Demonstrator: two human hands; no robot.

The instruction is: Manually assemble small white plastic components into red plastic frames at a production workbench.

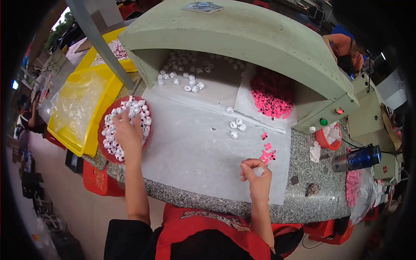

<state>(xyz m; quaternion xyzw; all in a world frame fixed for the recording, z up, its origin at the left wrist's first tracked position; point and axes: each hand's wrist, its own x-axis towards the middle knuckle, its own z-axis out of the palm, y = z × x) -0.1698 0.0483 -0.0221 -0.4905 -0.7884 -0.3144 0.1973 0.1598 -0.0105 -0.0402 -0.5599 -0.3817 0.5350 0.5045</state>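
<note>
My left hand (128, 131) is over a red bowl (103, 146) heaped with small round white pieces (113, 149), some with dark red openings. Its thumb and fingers are apart, with the fingertips down among the pieces. Close to the front edge of the table, my right hand (256, 177) is closed around a small white piece (258, 171), partly hidden by the fingers. Just beyond it, several small pink pieces (268, 155) are scattered on a white sheet (186, 143). A few white pieces (237, 125) sit farther back on that sheet.
A pale green box-like housing (242, 30) arches over more white pieces (190, 82) and a pink pile (273, 97). Yellow trays (102, 112) stand at left. At right are a red basket (323, 139) and a blue-and-steel bottle (357, 158). Another person (346, 50) sits far right.
</note>
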